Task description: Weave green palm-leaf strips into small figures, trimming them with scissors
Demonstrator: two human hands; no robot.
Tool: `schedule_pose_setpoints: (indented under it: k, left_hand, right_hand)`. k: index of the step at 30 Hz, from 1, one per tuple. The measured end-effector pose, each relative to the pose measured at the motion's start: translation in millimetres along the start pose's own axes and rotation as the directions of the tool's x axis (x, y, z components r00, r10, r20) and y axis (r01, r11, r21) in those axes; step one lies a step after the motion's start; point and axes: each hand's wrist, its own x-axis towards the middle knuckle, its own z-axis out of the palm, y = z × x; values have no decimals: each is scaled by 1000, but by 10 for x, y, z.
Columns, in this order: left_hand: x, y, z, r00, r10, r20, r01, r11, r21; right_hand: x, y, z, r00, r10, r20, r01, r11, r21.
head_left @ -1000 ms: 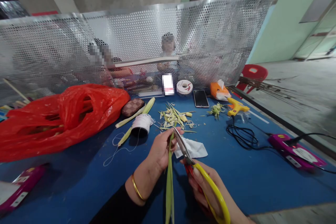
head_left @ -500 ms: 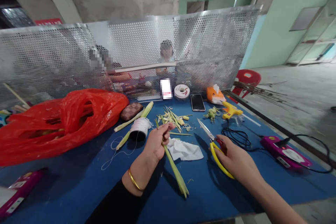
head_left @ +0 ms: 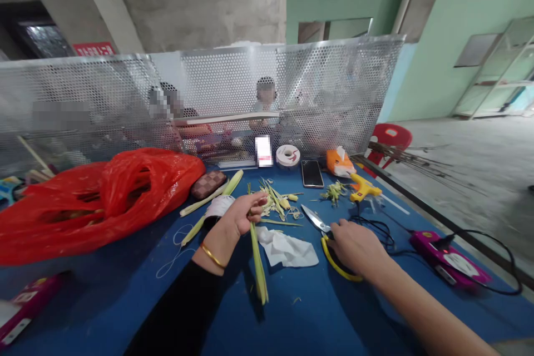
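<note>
My left hand (head_left: 241, 217) is closed around a pale green leaf stalk (head_left: 257, 270), whose wider end points down toward me. My right hand (head_left: 356, 245) grips yellow-handled scissors (head_left: 317, 219) low over the blue table; their blades point away to the upper left, looking closed. Part of the handle is hidden under the fingers. Just behind my left wrist stands a spool of white thread (head_left: 217, 207), partly covered, with loose thread trailing left. A crumpled white tissue (head_left: 287, 248) lies between my hands. Beyond it are yellow-green leaf scraps (head_left: 277, 200).
A red plastic bag (head_left: 125, 189) fills the left side beside a checkered pouch (head_left: 208, 183). At the back are a ribbon roll (head_left: 287, 156), phone (head_left: 312, 173) and orange tissue pack (head_left: 340, 162). A yellow glue gun (head_left: 364, 189) and purple power box (head_left: 448, 258) with cables lie right.
My left hand and the leaf stalk have moved slightly left, the stalk now more upright. My right hand has turned palm down with the scissors, lower and slightly left. The view has tilted up a little.
</note>
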Motion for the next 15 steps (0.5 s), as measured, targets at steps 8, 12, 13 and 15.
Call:
schedule_pose_setpoints:
  k: [8, 12, 13, 15]
  left_hand:
    - [-234, -291, 106, 964, 167, 206, -97, 945, -313]
    - [-160, -347, 49, 974, 222, 50, -199, 938, -284]
    - [-142, -345, 34, 971, 239, 9, -229, 942, -245]
    - [-115, -329, 9, 951, 300, -66, -307, 939, -152]
  right_hand:
    - [303, -824, -109, 929, -347, 132, -114, 70, 991]
    - [233, -920, 56, 908, -301, 292, -333, -91, 939]
    - [228, -875, 66, 920, -276, 278, -311, -86, 946]
    - [260, -736, 49, 951, -231, 205, -212, -6, 977]
